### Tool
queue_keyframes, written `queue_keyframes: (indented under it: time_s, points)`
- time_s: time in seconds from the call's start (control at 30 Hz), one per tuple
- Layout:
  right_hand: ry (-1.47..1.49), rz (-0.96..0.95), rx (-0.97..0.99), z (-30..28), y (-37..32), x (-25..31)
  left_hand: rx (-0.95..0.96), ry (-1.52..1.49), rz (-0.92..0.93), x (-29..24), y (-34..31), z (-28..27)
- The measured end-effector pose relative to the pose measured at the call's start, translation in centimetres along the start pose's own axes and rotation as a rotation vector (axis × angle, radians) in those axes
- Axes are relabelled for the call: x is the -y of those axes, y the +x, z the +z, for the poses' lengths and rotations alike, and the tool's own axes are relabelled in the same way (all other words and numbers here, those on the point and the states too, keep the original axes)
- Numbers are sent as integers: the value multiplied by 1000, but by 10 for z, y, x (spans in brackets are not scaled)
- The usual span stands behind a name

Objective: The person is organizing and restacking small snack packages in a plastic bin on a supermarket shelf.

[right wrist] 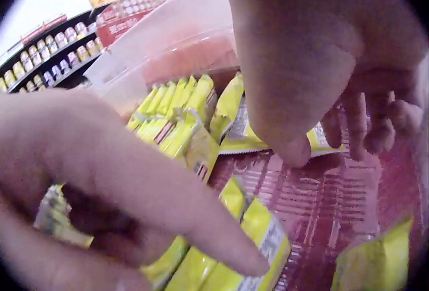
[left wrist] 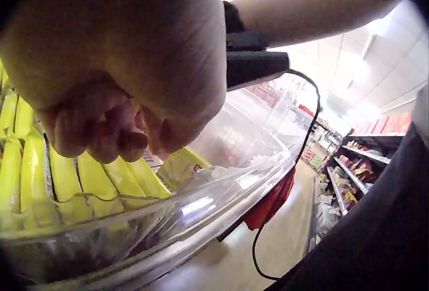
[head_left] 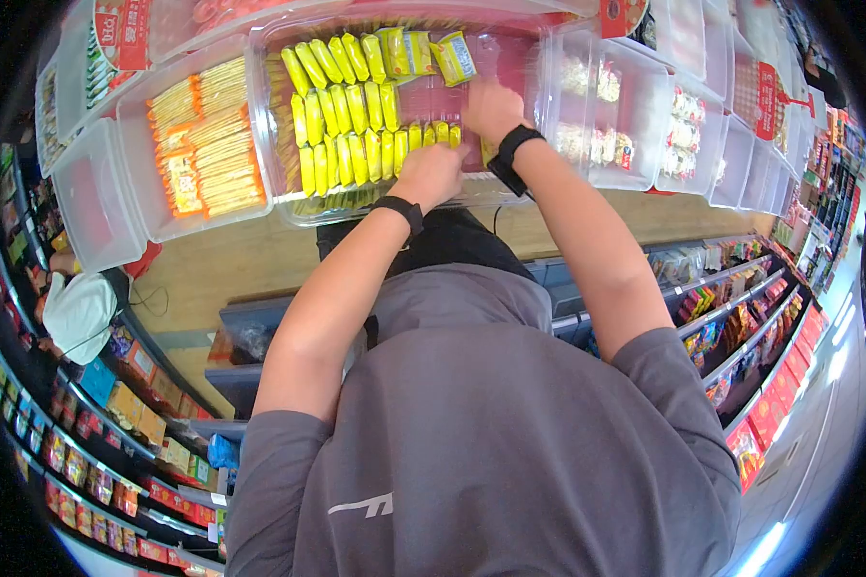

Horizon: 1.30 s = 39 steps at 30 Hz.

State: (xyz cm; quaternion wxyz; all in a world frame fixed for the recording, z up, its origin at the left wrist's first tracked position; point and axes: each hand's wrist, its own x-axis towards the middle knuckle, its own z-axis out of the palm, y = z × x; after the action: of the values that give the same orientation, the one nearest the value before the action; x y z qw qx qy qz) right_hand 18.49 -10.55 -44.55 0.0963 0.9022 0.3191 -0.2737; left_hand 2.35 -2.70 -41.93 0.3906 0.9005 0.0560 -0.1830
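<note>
Yellow packets [head_left: 346,111] stand in rows inside a clear bin [head_left: 277,144]. At the right end of the front row is the left hand [head_left: 433,176]; its index finger lies straight against an end packet [right wrist: 258,251] in the right wrist view, its other fingers bent. In the left wrist view this hand [left wrist: 114,70] is over the packets. The right hand [head_left: 496,108] is over the bin's pink bottom [right wrist: 301,190], fingers loosely bent downward with nothing visible between them. Close to the right hand [right wrist: 322,56] are flat-lying packets [right wrist: 238,133]. A loose packet [right wrist: 375,261] lies at the lower right.
Left of the bin, another container [head_left: 130,183] holds orange-wrapped sticks [head_left: 207,144]. Bins to the right hold white packets [head_left: 683,130]. Shelves of goods [head_left: 741,317] stand behind the person. A black cable [left wrist: 315,103] hangs from the left wrist device. Another person [head_left: 82,313] is at the left.
</note>
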Motion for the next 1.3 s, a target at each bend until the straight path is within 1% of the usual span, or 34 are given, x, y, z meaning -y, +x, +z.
queue_keyframes:
  time_s: [0.1,0.2,0.3,0.4,0.5,0.6,0.7,0.73,0.8,0.83,0.9,0.97,1.0,1.03,1.07,1.17,1.2,1.23,1.3]
  points:
    - [80,74,-75,-17,22,5,-22,-31,-60,0,-7,-7]
    - [207,93,-195,-12,52,3,-89,-51,-95,4,-17,-13]
    - [254,116,-65,-20,73,7,-137,-59,-134,10,-25,-17]
    - [268,109,-77,-12,87,9,-150,-63,-156,15,-31,-25]
    - [324,142,41,-19,83,9,-173,-71,-171,21,-31,-28]
    - [338,133,-96,-14,71,6,-227,-101,-173,22,-24,-28]
    - [368,67,-212,-3,61,-1,-270,-147,-164,25,-12,-31]
    - [376,88,-175,-2,59,-3,-277,-179,-161,26,-8,-33]
    - [403,59,-184,-26,34,4,-290,-213,-183,25,2,-38]
    - [416,44,-189,-36,21,9,-375,-200,-184,20,6,-43]
    - [428,-39,-256,-35,10,12,-542,-178,-188,8,11,-54]
    - [414,-147,-317,-29,-1,12,-643,-105,-115,10,17,-59]
    - [405,-210,-391,-26,-6,14,-688,-67,-88,10,20,-61]
    - [409,-222,-380,-28,-17,17,-733,-29,-61,10,21,-63]
    - [413,-236,-370,-33,-27,19,-698,-1,-79,9,21,-63]
    - [420,-309,-370,-37,-37,25,-585,30,-48,8,18,-65]
    - [430,-332,-354,-36,-43,25,-530,32,-73,7,16,-65]
    - [440,-354,-336,-39,-48,26,-536,29,-84,4,14,-64]
    - [507,-413,-383,-34,-52,26,-544,21,-104,1,9,-63]
